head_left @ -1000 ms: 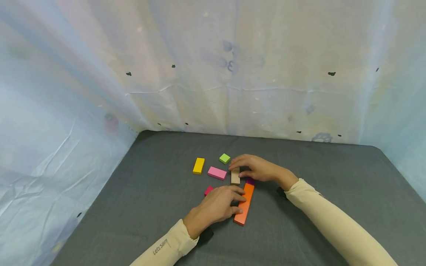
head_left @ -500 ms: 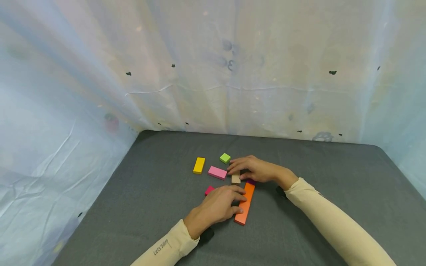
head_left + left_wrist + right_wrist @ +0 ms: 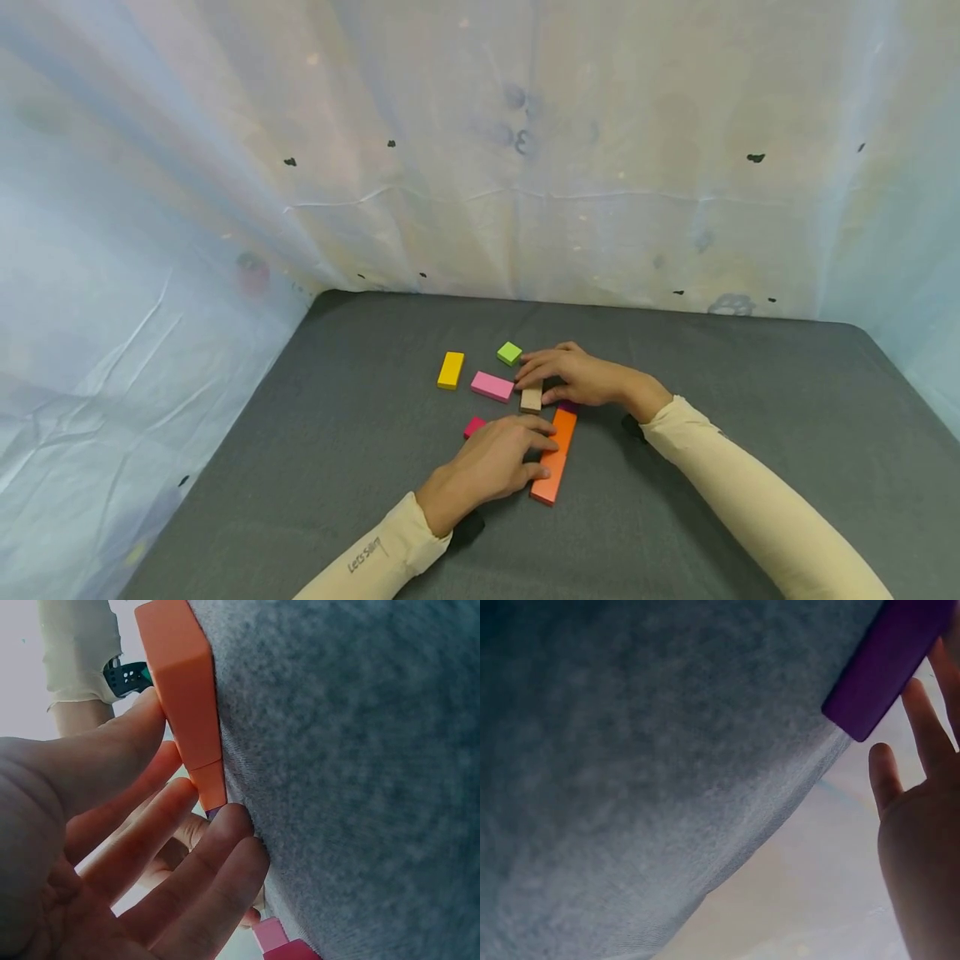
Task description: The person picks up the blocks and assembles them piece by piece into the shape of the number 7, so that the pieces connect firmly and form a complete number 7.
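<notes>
In the head view, my left hand (image 3: 491,464) rests its fingertips and thumb on a row of two orange blocks, a brighter far one (image 3: 562,429) and a lighter near one (image 3: 549,482). The left wrist view shows these fingers fairly straight along the orange block (image 3: 180,682). A purple block (image 3: 568,407) continues the row at its far end, partly covered by my right hand (image 3: 588,377). That hand pinches a plain wooden block (image 3: 531,402) between thumb and fingers, just left of the purple one. The right wrist view shows the purple block (image 3: 892,671) but not the wooden one.
Left of the hands lie a pink block (image 3: 492,386), a yellow block (image 3: 451,370), a lime green block (image 3: 509,353) and a crimson block (image 3: 474,427) partly behind my left hand. All are on a grey cloth-covered table (image 3: 360,417); pale curtains (image 3: 600,167) hang behind and at the sides.
My right fingers shift slightly over the wooden block, which stays almost in place. The left hand keeps its position on the orange blocks. The head view moves a little.
</notes>
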Demonstrator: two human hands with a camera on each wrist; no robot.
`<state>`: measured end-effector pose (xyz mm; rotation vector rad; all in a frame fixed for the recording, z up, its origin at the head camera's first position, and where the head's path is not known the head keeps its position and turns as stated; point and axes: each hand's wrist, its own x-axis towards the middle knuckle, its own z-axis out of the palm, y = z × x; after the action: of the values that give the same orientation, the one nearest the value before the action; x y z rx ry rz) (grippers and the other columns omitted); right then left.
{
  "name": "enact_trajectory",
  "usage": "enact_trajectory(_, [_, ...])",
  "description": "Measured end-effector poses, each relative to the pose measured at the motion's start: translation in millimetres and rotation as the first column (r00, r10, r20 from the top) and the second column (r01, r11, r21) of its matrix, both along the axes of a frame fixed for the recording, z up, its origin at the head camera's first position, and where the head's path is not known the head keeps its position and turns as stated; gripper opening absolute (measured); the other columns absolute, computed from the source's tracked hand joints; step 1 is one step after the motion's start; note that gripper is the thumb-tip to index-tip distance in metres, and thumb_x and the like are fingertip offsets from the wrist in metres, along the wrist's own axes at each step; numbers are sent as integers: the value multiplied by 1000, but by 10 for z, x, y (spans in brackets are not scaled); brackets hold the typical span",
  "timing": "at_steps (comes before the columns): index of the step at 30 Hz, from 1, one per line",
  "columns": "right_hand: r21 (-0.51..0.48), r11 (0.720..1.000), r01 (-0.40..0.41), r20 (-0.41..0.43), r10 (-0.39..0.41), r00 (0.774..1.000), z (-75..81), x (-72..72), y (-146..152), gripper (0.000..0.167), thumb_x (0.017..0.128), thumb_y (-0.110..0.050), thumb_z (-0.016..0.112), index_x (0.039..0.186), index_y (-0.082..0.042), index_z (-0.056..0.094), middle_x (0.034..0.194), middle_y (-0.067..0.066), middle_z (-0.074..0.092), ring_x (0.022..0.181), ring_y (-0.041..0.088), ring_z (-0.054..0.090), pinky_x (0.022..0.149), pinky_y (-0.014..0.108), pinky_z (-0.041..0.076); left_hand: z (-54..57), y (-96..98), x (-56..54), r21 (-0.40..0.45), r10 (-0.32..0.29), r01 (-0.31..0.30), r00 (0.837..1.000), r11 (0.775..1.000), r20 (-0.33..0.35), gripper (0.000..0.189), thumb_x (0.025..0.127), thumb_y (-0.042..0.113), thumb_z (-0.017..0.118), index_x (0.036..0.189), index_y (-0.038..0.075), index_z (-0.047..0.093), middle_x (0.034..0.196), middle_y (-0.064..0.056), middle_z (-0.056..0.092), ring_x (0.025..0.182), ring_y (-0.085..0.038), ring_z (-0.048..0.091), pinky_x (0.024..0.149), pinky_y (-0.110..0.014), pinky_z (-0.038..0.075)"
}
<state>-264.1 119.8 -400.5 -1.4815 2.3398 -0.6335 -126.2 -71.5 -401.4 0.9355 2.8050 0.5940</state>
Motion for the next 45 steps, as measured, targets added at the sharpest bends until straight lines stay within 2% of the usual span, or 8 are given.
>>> enact_trajectory(6, [-43,999,-26,-58,23,998,-8,-16,-26,28,96,-12,64,123,-16,72,131,3,67,138,30,49,111,62,27,-5,-6,-2,5,-9,9,1000,1000,-7,34,89,31,75,121,20,73,137,10,62,129,-11,56,105,-31,49])
enact_trajectory(12, [-61,997,-50,-50,47,998,-10,-40,3,31,94,-13,67,125,-12,71,132,5,67,138,32,49,113,62,30,-4,0,-5,3,-11,11,1000,1000,-10,34,89,31,75,121,20,73,137,10,62,129,-10,56,105,-31,49])
enact_trajectory(20, [-58,998,-6,-101,0,995,6,-68,-39,29,93,-15,68,122,-15,73,128,2,69,133,30,54,112,61,32,6,-5,-13,8,-2,2,1000,1000,-19,33,88,30,76,120,20,74,135,9,63,128,-11,58,105,-31,49])
enact_trajectory(23, [-52,999,-12,-83,8,996,15,-75,-28,30,93,-15,69,123,-15,72,129,2,69,135,31,52,112,62,31,5,-2,-13,5,-4,4,1000,1000,-17,34,89,30,76,120,20,74,136,9,62,128,-11,57,105,-31,49])
enact_trajectory(28, [-92,994,-52,-37,49,998,9,-118,24,31,90,-12,71,121,-12,73,129,5,69,137,33,51,114,55,37,-1,6,-12,6,-5,5,1000,1000,-14,34,89,31,76,121,20,74,136,10,62,127,-10,57,105,-31,49])
enact_trajectory(32, [-100,993,-65,-42,61,997,-3,-151,19,31,90,-12,71,121,-11,73,128,5,69,136,33,51,111,53,41,-1,5,-12,6,3,-3,1000,1000,-10,34,89,31,76,121,20,74,136,11,62,127,-10,57,105,-32,49])
enact_trajectory(39, [-60,998,28,-146,-37,989,3,-126,-11,31,90,-15,72,122,-17,72,126,0,71,130,29,57,110,58,37,2,5,-13,7,9,-9,1000,1000,4,34,89,31,75,121,20,73,136,11,62,127,-11,58,104,-32,49])
enact_trajectory(45, [-58,998,21,-102,-27,994,-18,-119,-24,37,88,-15,75,125,-15,70,130,4,68,132,31,55,111,57,39,-4,8,-10,10,17,-17,1000,1000,9,34,88,30,76,121,21,74,137,11,61,126,-11,58,102,-31,50])
